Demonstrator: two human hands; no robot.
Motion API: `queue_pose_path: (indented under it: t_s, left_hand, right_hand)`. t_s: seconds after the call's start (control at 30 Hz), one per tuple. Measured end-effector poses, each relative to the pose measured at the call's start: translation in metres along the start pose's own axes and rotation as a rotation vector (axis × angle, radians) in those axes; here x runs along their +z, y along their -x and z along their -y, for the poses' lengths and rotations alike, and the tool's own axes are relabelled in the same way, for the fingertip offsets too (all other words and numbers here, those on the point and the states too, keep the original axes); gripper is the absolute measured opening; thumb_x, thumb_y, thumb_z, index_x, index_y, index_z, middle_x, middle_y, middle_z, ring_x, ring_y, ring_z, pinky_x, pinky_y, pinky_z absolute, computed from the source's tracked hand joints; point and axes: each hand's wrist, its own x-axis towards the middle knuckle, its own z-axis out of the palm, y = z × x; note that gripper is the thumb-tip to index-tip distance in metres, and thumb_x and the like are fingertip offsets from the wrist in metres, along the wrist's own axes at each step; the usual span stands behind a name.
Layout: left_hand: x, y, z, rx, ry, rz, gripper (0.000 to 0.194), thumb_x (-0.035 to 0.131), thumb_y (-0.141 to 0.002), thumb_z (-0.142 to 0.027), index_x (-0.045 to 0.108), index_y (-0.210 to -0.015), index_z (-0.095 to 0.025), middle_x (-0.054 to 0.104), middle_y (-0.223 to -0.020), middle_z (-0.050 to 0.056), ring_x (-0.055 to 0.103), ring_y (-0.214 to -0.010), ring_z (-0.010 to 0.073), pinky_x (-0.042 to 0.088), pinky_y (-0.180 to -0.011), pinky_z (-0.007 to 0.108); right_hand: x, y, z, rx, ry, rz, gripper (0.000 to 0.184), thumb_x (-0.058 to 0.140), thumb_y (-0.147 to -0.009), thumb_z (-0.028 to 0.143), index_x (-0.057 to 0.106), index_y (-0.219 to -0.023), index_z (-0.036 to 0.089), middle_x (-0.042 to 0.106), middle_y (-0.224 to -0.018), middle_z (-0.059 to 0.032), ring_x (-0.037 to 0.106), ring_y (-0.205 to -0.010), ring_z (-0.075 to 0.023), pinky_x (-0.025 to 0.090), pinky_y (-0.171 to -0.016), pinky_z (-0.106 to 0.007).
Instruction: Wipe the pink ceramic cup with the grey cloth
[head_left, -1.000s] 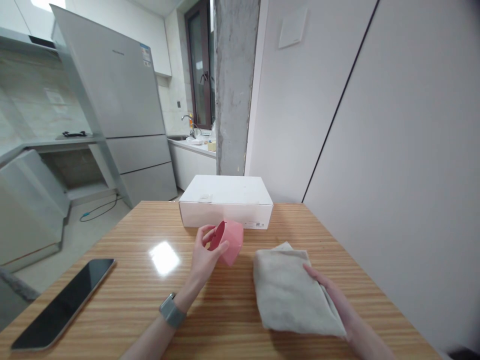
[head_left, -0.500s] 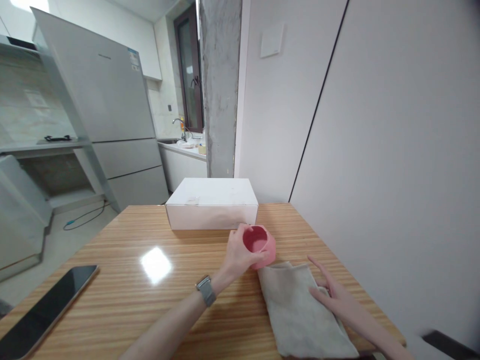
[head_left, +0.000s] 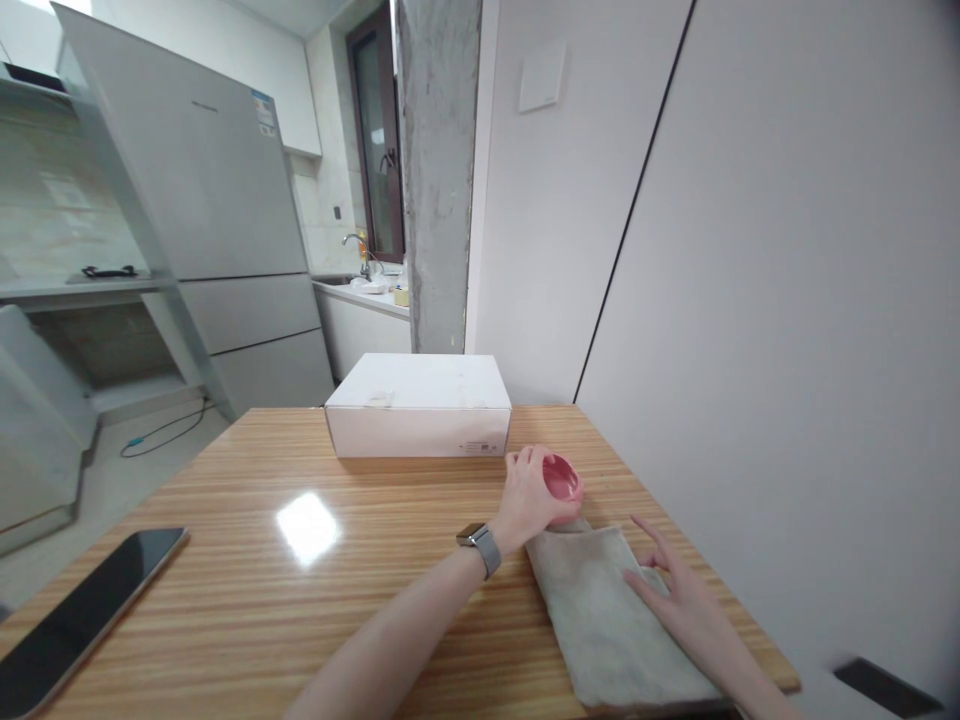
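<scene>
A small pink bowl [head_left: 564,480] is gripped by my left hand [head_left: 527,497], fingers behind its rim and thumb along the near side. Its hollow faces up and towards me, a little tilted. Just below it lies a folded grey-beige cloth [head_left: 600,610], whose top edge meets the bowl's near side. My right hand [head_left: 679,590] rests over the cloth's right edge with the fingers apart and the index finger stretched forward; nothing is held in it. A watch [head_left: 480,548] with a grey strap circles my left wrist.
A white box [head_left: 420,430] stands at the back of the wooden table [head_left: 360,620]. At the front left lies a black phone [head_left: 90,620]. A pale wall [head_left: 787,300] runs close along the table's right side. Beyond are a fridge [head_left: 187,180] and a sink.
My left hand has carried the pink bowl to the right and slightly away from me, turning it a little. My right hand stays by the cloth's right edge.
</scene>
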Motion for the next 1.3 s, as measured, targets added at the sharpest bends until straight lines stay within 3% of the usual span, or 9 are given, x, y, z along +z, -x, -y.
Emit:
queue_pose_path:
  t_s: [0.27, 0.4, 0.5, 0.6, 0.73, 0.87, 1.03, 1.13, 1.3]
  left_hand:
    - [0.012, -0.002, 0.008, 0.012, -0.014, 0.033, 0.051, 0.074, -0.062, -0.045, 0.055, -0.103, -0.021, 0.056, -0.107, 0.008, 0.05, -0.1, 0.0256, 0.037, -0.09, 0.041]
    - [0.006, -0.002, 0.011, 0.032, -0.019, 0.091, 0.077, 0.078, -0.054, -0.054, 0.051, -0.118, -0.02, 0.053, -0.119, 0.012, 0.047, -0.11, 0.0304, 0.036, -0.095, 0.045]
    - [-0.012, 0.002, 0.008, 0.05, -0.029, 0.157, 0.095, 0.075, -0.055, -0.06, 0.04, -0.132, -0.019, 0.045, -0.133, 0.016, 0.038, -0.124, 0.0342, 0.031, -0.102, 0.048]
    - [-0.044, 0.015, 0.005, 0.063, -0.038, 0.206, 0.075, 0.067, -0.07, -0.057, 0.043, -0.131, -0.021, 0.046, -0.132, 0.015, 0.041, -0.124, 0.0298, 0.035, -0.1, 0.041]
    - [-0.092, 0.049, 0.007, -0.001, -0.177, 0.309, 0.027, 0.054, -0.084, -0.041, 0.062, -0.101, -0.022, 0.064, -0.097, 0.005, 0.06, -0.089, 0.0191, 0.045, -0.077, 0.029]
    - [-0.125, 0.096, 0.016, -0.114, -0.343, 0.278, 0.019, 0.05, -0.087, -0.032, 0.061, -0.079, -0.02, 0.065, -0.073, 0.001, 0.06, -0.067, 0.0166, 0.039, -0.061, 0.026]
    - [-0.141, 0.149, 0.028, -0.261, -0.602, 0.242, 0.023, 0.04, -0.091, -0.02, 0.059, -0.078, -0.02, 0.068, -0.073, 0.002, 0.063, -0.064, 0.018, 0.035, -0.056, 0.026]
    - [-0.145, 0.166, 0.034, -0.295, -0.639, 0.236, 0.024, 0.039, -0.09, -0.016, 0.058, -0.076, -0.02, 0.069, -0.075, 0.003, 0.065, -0.068, 0.0186, 0.036, -0.058, 0.027]
    - [-0.148, 0.173, 0.037, -0.259, -0.595, 0.229, 0.017, 0.048, -0.086, -0.019, 0.057, -0.071, -0.021, 0.066, -0.071, 0.0, 0.062, -0.069, 0.0175, 0.036, -0.059, 0.026]
  right_hand:
    - [0.001, 0.007, -0.009, -0.003, 0.156, -0.012, 0.064, 0.039, -0.086, 0.049, 0.027, -0.141, 0.018, 0.061, -0.079, -0.0017, 0.064, -0.074, -0.0246, 0.048, -0.072, -0.037]
    - [0.005, 0.009, -0.01, -0.031, 0.278, -0.052, 0.062, 0.033, -0.09, 0.051, 0.027, -0.142, 0.018, 0.064, -0.087, -0.006, 0.066, -0.08, -0.0274, 0.05, -0.072, -0.039]
    - [0.003, 0.01, -0.002, -0.09, 0.431, -0.158, 0.058, 0.03, -0.092, 0.05, 0.029, -0.141, 0.018, 0.063, -0.102, -0.0114, 0.065, -0.087, -0.0296, 0.051, -0.071, -0.041]
    - [-0.003, 0.015, 0.017, -0.249, 0.538, -0.337, 0.054, 0.032, -0.093, 0.046, 0.036, -0.137, 0.015, 0.06, -0.115, -0.0165, 0.06, -0.1, -0.0331, 0.047, -0.085, -0.047]
    - [0.011, 0.033, 0.062, -0.439, 0.391, -0.441, 0.036, 0.046, -0.091, 0.032, 0.048, -0.125, 0.019, 0.065, -0.108, -0.0128, 0.061, -0.096, -0.0282, 0.042, -0.093, -0.045]
    - [0.068, 0.053, 0.119, -0.631, 0.192, -0.212, 0.017, 0.049, -0.09, 0.02, 0.057, -0.105, 0.021, 0.067, -0.076, -0.0036, 0.064, -0.07, -0.0181, 0.047, -0.068, -0.029]
    - [0.136, 0.061, 0.175, -0.546, 0.138, -0.002, 0.03, 0.031, -0.097, 0.024, 0.054, -0.078, 0.022, 0.064, -0.066, -0.0014, 0.061, -0.056, -0.0147, 0.038, -0.053, -0.024]
    - [0.147, 0.063, 0.187, -0.542, 0.194, 0.074, 0.03, 0.031, -0.095, 0.022, 0.05, -0.072, 0.023, 0.063, -0.063, -0.0005, 0.061, -0.054, -0.0157, 0.033, -0.051, -0.025]
    - [0.143, 0.065, 0.186, -0.513, 0.216, 0.144, 0.025, 0.035, -0.09, 0.015, 0.051, -0.073, 0.023, 0.065, -0.066, -0.0008, 0.063, -0.059, -0.0168, 0.031, -0.053, -0.026]
